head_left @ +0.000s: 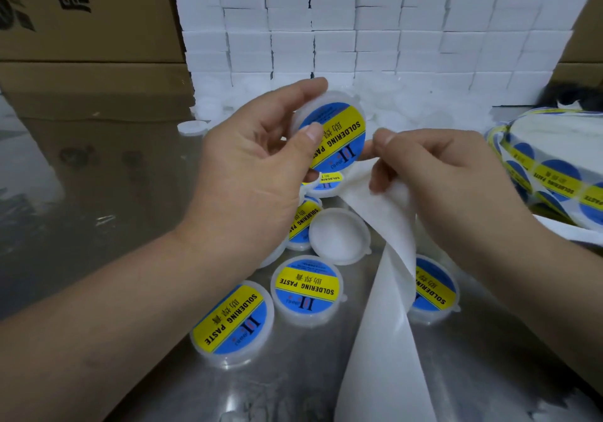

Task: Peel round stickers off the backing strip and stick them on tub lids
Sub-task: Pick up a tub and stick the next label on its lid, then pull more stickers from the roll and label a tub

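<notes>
Up above the bench [293,376], the left hand [248,167] grips a tub [346,100] whose lid already wears a blue-and-yellow sticker [334,136]. Just beside it, the right hand [434,173] pinches the white backing strip [385,291], which trails down past labelled tubs [306,288] lying below.

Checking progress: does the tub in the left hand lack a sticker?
No, the tub in the left hand carries a blue-and-yellow sticker.

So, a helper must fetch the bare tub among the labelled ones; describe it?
On the steel table, find the cluster of labelled tubs. Just left of the hanging backing strip sits the bare tub, plain white where its neighbours wear blue-and-yellow stickers.
</notes>
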Demonstrator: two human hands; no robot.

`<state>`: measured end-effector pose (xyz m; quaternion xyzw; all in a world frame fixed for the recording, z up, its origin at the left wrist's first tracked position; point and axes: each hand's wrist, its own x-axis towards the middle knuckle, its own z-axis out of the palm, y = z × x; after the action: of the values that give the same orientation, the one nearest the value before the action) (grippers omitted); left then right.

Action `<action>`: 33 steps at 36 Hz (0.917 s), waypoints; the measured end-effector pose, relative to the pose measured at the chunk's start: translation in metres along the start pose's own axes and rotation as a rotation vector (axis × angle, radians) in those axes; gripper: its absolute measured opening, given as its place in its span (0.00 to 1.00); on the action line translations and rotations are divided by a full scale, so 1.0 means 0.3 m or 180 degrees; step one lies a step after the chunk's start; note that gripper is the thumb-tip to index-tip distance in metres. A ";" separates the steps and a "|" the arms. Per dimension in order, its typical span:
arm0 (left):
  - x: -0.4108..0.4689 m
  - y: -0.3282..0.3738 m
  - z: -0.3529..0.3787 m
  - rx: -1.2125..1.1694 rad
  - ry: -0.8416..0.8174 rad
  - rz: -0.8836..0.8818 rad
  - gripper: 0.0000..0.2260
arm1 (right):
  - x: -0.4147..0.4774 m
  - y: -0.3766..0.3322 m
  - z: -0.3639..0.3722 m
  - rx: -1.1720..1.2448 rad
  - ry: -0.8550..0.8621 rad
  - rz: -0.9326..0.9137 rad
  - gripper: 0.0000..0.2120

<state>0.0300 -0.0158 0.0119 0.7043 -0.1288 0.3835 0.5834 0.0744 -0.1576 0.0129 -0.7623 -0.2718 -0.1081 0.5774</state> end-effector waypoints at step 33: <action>0.030 -0.039 -0.052 0.2372 -0.0266 -0.0271 0.12 | 0.016 0.016 -0.011 -0.0074 -0.0066 0.0054 0.18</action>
<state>0.0374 0.0044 0.0100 0.8880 0.0253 0.3503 0.2968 0.0813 -0.1600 0.0122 -0.7724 -0.2700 -0.0983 0.5665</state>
